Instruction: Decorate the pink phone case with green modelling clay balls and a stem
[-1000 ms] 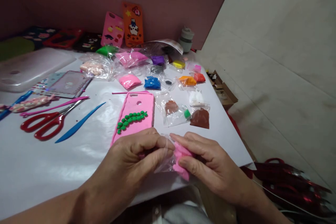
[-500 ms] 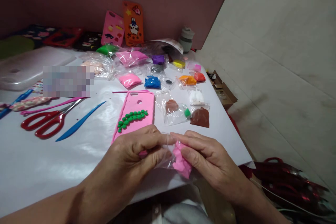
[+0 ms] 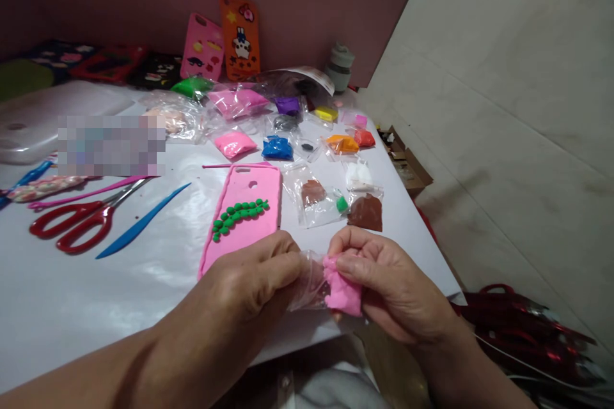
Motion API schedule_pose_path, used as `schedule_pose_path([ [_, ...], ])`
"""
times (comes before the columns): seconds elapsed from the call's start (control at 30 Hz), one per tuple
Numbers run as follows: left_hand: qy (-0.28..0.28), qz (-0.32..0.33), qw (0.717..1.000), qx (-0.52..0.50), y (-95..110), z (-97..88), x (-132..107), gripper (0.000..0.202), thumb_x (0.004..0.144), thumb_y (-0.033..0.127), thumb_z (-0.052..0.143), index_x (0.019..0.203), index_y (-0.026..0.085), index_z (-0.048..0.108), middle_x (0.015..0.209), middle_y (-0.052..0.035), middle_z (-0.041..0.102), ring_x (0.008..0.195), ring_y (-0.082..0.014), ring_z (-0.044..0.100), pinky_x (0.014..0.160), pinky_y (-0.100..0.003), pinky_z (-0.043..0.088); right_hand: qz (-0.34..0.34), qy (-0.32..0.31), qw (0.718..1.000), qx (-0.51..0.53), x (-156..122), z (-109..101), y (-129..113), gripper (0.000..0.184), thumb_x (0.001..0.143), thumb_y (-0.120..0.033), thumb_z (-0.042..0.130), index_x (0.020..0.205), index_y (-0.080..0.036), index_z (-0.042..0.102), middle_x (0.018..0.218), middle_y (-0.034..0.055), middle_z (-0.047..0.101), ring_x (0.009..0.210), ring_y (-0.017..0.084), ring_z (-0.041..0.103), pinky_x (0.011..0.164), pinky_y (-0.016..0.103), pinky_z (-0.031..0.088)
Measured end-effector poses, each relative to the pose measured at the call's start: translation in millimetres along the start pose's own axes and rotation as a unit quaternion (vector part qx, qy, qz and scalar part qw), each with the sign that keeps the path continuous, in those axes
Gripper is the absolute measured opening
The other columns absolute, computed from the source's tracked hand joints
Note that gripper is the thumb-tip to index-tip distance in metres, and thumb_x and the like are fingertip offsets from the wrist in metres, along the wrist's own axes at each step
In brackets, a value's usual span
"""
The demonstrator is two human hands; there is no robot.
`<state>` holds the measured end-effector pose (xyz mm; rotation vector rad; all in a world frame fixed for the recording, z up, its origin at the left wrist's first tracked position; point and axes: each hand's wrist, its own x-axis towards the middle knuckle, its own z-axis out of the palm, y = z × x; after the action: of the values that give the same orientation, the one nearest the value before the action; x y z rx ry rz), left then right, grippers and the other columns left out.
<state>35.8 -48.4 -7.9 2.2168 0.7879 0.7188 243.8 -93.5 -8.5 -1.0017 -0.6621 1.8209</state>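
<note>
- Head view: clear bag (image 3: 307,287) between the two hands, thin and crumpled; pink lump (image 3: 346,297) at its right end. Whether the lump sits inside the film or out of it, cannot tell.
- Small clear packets spread over a white-covered table (image 3: 158,307): blue packet (image 3: 277,148), orange packet (image 3: 342,144), yellow packet (image 3: 326,114), purple packet (image 3: 286,105), each bulging with its color.
- Nearer: white packet (image 3: 359,176) just above a brown packet (image 3: 365,214); to their left, flat clear film with a brown patch and a small green piece (image 3: 341,204).
- Cardboard box (image 3: 419,174) beyond the table's right edge, open, contents too dim to name.
- Left hand (image 3: 252,281): back of hand up, fingers curled in on the bag, tips hidden.
- Right hand (image 3: 393,287): thumb and fingers pinched together on the lump's upper part, forearm slanting in from lower right.
- Lump: over the table's near edge, bright pink, uneven, ragged along its left side.
- Pink phone case (image 3: 259,220) flat just beyond the left hand, a curved band of green balls (image 3: 240,211) across it.
</note>
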Motion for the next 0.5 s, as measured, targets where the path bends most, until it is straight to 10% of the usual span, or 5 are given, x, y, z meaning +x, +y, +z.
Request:
schedule_pose_path([
  [0.5, -0.063, 0.037, 0.997, 0.024, 8.3, -6.8, -0.5, 0.032, 0.095, 0.006, 0.037, 0.084, 0.022, 0.062, 0.08, 0.0008, 0.061, 0.059, -0.0117, 0.058, 0.05, -0.021, 0.042, 0.08, -0.018, 0.992, 0.092, 4.5, -2.5, -6.9, 0.034, 0.077, -0.016, 0.091, 0.095, -0.014, 0.062, 0.074, -0.0001, 0.07, 0.061, 0.012, 0.068, 0.059, 0.028, 0.066],
])
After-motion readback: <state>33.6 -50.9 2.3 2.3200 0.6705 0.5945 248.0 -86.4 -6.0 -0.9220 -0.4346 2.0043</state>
